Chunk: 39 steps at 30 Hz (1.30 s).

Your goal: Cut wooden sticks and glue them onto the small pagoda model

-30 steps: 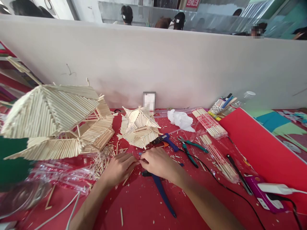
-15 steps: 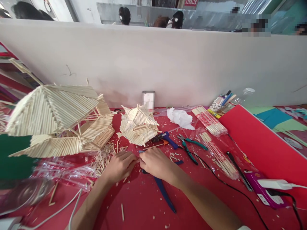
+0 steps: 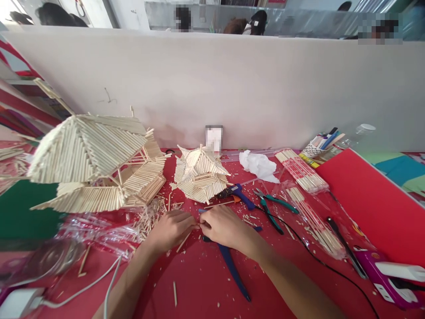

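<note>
The left hand (image 3: 171, 229) and right hand (image 3: 223, 227) meet fingertip to fingertip, pinching something small between them, likely a short stick piece, though it is too small to make out. They rest on the red table (image 3: 206, 283) near its middle, the right hand lying over the blue-handled cutters (image 3: 232, 270). A slip could drop the piece among the stick offcuts (image 3: 149, 217) just left. The small stick pagoda (image 3: 201, 175) stands close behind; a jerk forward could knock it. The glue gun (image 3: 237, 194) lies nearby.
</note>
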Motion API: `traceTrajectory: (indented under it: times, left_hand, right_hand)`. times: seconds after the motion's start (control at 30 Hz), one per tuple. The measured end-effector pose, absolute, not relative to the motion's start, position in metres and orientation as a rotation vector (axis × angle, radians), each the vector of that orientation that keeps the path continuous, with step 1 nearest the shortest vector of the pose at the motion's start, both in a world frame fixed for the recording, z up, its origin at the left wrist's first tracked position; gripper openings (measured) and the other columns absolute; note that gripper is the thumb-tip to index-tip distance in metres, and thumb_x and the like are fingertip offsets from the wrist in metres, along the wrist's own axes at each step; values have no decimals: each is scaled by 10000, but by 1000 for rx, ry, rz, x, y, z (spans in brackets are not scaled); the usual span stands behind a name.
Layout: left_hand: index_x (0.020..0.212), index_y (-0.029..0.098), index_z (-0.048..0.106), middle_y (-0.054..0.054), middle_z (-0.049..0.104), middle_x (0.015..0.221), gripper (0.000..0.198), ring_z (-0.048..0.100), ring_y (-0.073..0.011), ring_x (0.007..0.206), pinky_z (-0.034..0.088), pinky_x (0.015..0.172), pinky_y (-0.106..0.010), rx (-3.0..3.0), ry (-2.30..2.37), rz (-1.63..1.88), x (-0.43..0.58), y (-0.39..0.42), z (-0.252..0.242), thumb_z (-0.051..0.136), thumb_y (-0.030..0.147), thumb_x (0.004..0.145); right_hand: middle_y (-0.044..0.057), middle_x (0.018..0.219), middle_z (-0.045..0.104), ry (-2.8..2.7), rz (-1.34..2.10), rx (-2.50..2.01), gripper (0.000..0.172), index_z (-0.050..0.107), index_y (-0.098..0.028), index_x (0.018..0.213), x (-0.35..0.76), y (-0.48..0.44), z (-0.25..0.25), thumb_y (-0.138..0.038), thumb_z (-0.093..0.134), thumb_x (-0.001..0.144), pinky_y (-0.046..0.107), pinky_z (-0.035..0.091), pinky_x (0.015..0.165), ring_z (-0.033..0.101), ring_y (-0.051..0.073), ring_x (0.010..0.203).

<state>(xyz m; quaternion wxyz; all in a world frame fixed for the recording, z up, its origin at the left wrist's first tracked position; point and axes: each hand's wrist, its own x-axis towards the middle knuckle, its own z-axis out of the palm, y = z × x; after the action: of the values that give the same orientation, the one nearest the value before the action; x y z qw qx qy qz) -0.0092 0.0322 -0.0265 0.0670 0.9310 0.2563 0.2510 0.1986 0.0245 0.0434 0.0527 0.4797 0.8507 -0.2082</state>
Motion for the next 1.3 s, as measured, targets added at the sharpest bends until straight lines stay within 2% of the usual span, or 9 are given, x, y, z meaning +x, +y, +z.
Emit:
traceTrajectory:
  times: [0.23, 0.53, 0.67, 0.93, 1.07, 1.3]
  left_hand:
    - [827, 188, 587, -14, 632, 697, 286, 564, -154, 571, 390, 585, -299, 2908, 822, 650, -8, 32, -31, 436, 204, 1070]
    - [860, 182, 601, -23, 650, 721, 331, 595, -168, 590, 413, 590, -299, 2989, 812, 581, -14, 33, -25, 362, 201, 1089]
    - [872, 177, 604, -19, 647, 714, 347, 591, -166, 585, 413, 589, -289, 3013, 800, 613, -15, 35, -24, 354, 231, 1107]
    - [914, 169, 605, -25, 661, 746, 299, 612, -164, 622, 423, 608, -276, 3018, 741, 663, -16, 38, -22, 395, 261, 1106]
    - [899, 170, 595, -20, 649, 726, 303, 595, -155, 603, 404, 607, -273, 3006, 712, 673, -15, 37, -24, 400, 271, 1108]
    - [859, 170, 597, -35, 646, 714, 309, 595, -164, 596, 413, 598, -282, 2991, 762, 593, -16, 34, -26, 414, 252, 1094]
  right_hand:
    - [143, 916, 801, 2531, -573, 1494, 224, 776, -161, 927, 192, 23, 38, -225, 562, 947, 305, 397, 671, 749, 271, 882]
    - [140, 965, 807, 2618, -581, 1508, 283, 766, -175, 964, 188, 20, 32, -301, 513, 976, 321, 454, 732, 759, 281, 901]
    - [145, 992, 808, 2624, -577, 1535, 276, 764, -167, 977, 189, 20, 32, -270, 509, 980, 316, 464, 755, 764, 277, 921]
    - [159, 1022, 800, 2678, -633, 1429, 297, 745, -153, 1016, 196, 23, 30, -355, 528, 1042, 314, 466, 785, 758, 282, 997]
    - [160, 1050, 797, 2668, -702, 1363, 294, 742, -146, 1044, 200, 25, 34, -340, 521, 1056, 306, 454, 788, 749, 277, 1015]
    - [128, 983, 801, 2654, -799, 1324, 275, 739, -153, 983, 202, 28, 35, -307, 518, 1042, 271, 402, 713, 736, 235, 931]
